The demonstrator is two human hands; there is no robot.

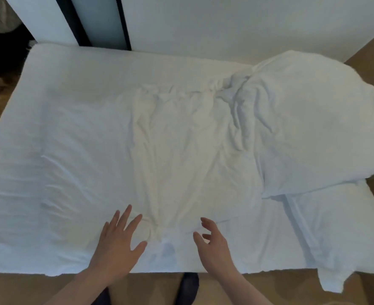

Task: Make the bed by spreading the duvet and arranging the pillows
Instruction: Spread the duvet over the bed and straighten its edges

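Across the white-sheeted mattress [71,139], a rumpled white fabric duvet [302,133] lies bunched toward three o'clock, its thin wrinkled part trailing to the centre. At six o'clock the left hand [118,241] spreads flat with fingers apart, the right hand [212,243] beside it loosely open, holding nothing. Brown wooden floor [269,289] shows below the bed's near edge.

A white wall [225,23] with a dark-edged panel [100,18] stands behind; brown floor [155,287] lies below.
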